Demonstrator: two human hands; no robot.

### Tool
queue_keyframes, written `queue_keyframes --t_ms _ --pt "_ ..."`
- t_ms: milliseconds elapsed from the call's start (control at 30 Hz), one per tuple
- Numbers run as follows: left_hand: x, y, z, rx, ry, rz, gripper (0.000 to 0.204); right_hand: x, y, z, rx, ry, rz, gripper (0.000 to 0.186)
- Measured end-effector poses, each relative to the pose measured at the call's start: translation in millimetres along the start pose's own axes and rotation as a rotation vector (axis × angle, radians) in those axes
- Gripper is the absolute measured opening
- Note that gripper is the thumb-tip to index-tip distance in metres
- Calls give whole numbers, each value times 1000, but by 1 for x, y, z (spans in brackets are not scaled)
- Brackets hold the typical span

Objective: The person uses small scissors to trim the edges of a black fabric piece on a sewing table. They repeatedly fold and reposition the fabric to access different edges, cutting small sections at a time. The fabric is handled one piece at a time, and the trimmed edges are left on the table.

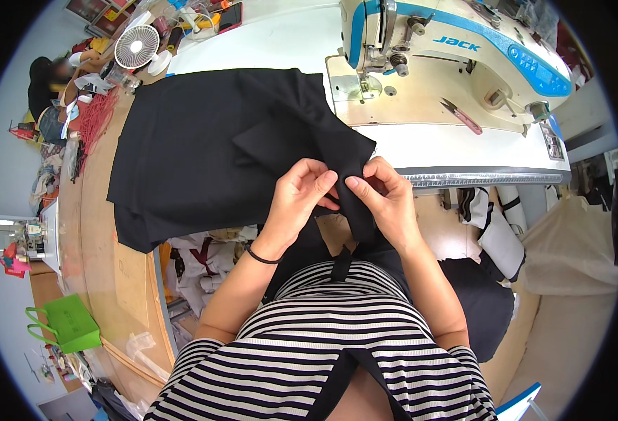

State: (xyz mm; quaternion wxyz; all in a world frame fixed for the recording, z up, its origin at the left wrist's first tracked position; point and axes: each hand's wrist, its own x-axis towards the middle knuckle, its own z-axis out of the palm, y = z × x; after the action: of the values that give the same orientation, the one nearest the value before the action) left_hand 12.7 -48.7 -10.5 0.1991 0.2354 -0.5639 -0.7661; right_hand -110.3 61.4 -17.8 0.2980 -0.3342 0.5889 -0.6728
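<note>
Black fabric (182,147) in layered pieces lies on the white table of a sewing machine (449,63) and hangs over the front edge. My left hand (302,193) is closed on the fabric near its right front part, thumb and fingers bent together. Just to its right, my right hand (379,196) pinches a folded part, thumb on top, with a strip hanging below. Pink-handled thread snips (462,116) lie on the machine bed, to the right of the needle area.
A ruler (481,178) runs along the table's front edge. At left are a white fan (137,47), red cords (95,130), a green bag (63,323) and another person (42,88). Cloth pieces lie below the table, and a draped pale sheet (568,249) is at right.
</note>
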Motion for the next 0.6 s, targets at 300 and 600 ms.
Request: queue_keyframes --t_ms 300,600 --pt "-3 -5 0 -122 -130 -40 14 0 -6 1 202 -39 202 16" --pt "-6 -5 -3 2 -113 18 8 -1 -6 -3 256 -123 263 20"
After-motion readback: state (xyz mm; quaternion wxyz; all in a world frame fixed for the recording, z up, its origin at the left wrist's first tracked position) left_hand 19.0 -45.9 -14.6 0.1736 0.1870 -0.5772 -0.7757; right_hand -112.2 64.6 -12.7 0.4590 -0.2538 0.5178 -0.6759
